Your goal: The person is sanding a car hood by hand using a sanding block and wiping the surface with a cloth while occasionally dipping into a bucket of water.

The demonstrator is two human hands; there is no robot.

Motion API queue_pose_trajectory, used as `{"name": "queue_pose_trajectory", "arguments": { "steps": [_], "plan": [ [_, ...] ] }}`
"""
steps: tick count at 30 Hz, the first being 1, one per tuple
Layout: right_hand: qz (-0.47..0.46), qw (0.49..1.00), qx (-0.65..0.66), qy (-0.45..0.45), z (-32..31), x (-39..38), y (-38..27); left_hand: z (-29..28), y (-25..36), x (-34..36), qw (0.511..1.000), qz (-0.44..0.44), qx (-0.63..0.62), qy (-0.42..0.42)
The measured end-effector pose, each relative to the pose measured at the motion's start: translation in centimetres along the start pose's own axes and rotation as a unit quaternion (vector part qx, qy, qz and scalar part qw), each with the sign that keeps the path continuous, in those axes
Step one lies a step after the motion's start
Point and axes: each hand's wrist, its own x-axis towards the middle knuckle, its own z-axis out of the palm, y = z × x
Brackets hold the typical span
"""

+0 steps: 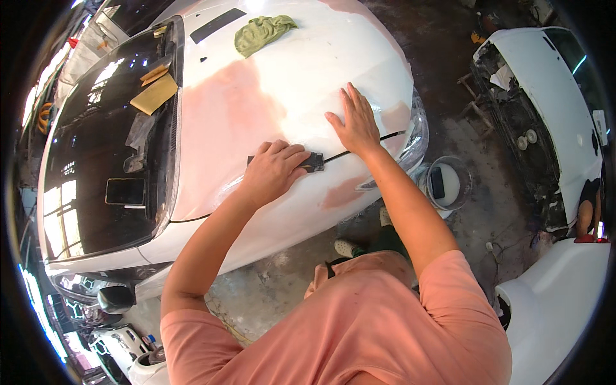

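Where the left hand [274,168] lies, just short of twelve o'clock and close to the centre of the view: one dark sanding block [314,162], held under curved fingers set nearly side by side, its free end projecting toward three o'clock over the seam of a white car hood [314,64]. Right hand [358,122], at one o'clock: laid flat on white paint, holding nothing, four fingers close together, thumb spread toward ten. Pinkish patch [224,102], at eleven: dull, broad, on the hood. Green cloth [263,35], nearer twelve: crumpled, on the hood. Dark flat strip [218,25], at eleven: beside the cloth. Tan folded sheets [154,94], at ten: on the windshield [83,160]. Clear bucket [467,186], at three: on the floor beyond the headlight, a dark rectangular item showing within its outline. Side mirror [116,299], at eight: dark. White body panel [558,308], at four: curved, smooth.
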Motion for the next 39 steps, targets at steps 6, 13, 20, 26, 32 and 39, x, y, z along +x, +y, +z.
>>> {"name": "queue_pose_trajectory", "arguments": {
  "steps": [6, 13, 20, 26, 32, 39],
  "plan": [
    [-0.001, 0.999, -0.030, 0.020, 0.3, -0.2, 0.5, -1.9, -1.3, -4.4, 0.999, -0.011, 0.017, -0.033],
    [0.008, 1.000, -0.011, -0.008, -0.4, -0.2, 0.0, -0.3, 0.4, -0.2, 0.999, -0.006, -0.003, -0.032],
    [0.007, 1.000, -0.017, -0.004, 0.0, -0.3, 0.2, -1.2, -1.3, -2.6, 0.999, -0.050, 0.022, 0.004],
    [0.017, 1.000, -0.015, -0.012, -0.3, -0.2, 0.0, -1.5, -1.3, -3.0, 0.997, -0.069, 0.043, 0.004],
    [0.005, 1.000, -0.007, -0.005, -0.1, 0.0, -0.2, -0.9, -1.7, -1.5, 0.993, -0.093, 0.062, 0.028],
    [0.007, 1.000, -0.018, 0.004, 0.0, -0.2, 0.9, -1.4, -1.2, -5.6, 0.993, -0.096, 0.058, 0.043]
  ]
}}
